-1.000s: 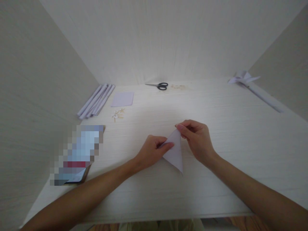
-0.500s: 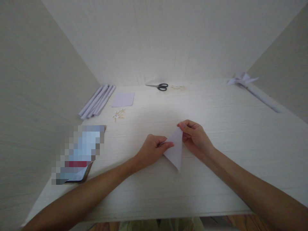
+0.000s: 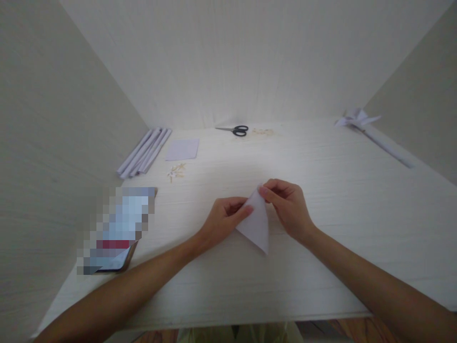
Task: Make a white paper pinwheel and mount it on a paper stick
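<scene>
A folded piece of white paper point(image 3: 256, 227), roughly triangular, is held between my two hands just above the middle of the table. My left hand point(image 3: 228, 218) pinches its left side, thumb on the near face and the other fingers behind. At the paper's upper corner, my right hand point(image 3: 287, 202) closes thumb and index finger on the tip. One pointed corner hangs free toward me. The fingers behind the sheet are partly hidden.
A phone point(image 3: 123, 228) with a blurred screen lies at the left. Beyond it are rolled paper tubes point(image 3: 144, 152), a paper square point(image 3: 182, 149) and small pale strips point(image 3: 176, 172). Scissors point(image 3: 235, 129) and scraps point(image 3: 263, 132) lie at the back, a paper pinwheel-like piece on a stick point(image 3: 383, 145) at right.
My right hand has shifted slightly left, its thumb now over the paper's upper tip. The left thumb has slid a little left, and the sheet's right edge now bows outward.
</scene>
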Motion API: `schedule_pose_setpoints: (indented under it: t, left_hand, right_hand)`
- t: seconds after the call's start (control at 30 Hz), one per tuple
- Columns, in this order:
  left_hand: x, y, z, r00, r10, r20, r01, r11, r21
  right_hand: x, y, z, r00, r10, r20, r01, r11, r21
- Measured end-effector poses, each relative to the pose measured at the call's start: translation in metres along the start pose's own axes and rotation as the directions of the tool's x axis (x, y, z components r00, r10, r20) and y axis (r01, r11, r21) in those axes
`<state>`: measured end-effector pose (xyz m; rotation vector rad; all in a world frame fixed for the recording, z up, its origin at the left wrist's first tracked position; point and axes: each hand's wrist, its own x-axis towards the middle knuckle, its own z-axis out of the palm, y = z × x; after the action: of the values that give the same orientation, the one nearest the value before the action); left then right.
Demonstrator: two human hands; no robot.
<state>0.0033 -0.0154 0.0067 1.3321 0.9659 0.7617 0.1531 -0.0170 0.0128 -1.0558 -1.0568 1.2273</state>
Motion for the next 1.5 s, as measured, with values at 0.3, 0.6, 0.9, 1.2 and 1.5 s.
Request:
schedule_pose_setpoints:
  t: [0.3, 0.6, 0.9, 1.2, 1.5]
  left_hand:
    - [0.0, 0.009, 0.006, 0.999, 0.012, 0.05, -0.007, 0.994, -0.11]
    - [-0.002, 0.006, 0.009, 0.999, 0.021, -0.032, -0.018, 0.998, 0.068]
    - [0.009, -0.001, -0.005, 0.908, 0.035, -0.418, -0.079, 0.993, -0.089]
    - [0.012, 0.0, -0.007, 0.817, 0.072, -0.572, -0.232, 0.949, -0.212]
    - [0.019, -0.002, -0.011, 0.878, -0.024, -0.478, -0.251, 0.828, -0.502]
  right_hand:
    - [-0.01, 0.0, 0.006, 0.971, 0.022, 0.238, 0.031, 0.976, -0.216]
    - [-0.009, 0.006, 0.005, 0.969, 0.03, 0.245, 0.096, 0.869, -0.485]
    - [-0.009, 0.003, 0.005, 0.941, 0.115, 0.317, 0.071, 0.852, -0.519]
    - [-0.005, 0.006, 0.0, 0.964, 0.037, 0.262, 0.117, 0.83, -0.546]
    - [0.007, 0.012, -0.004, 0.994, 0.046, -0.099, -0.065, 0.978, -0.199]
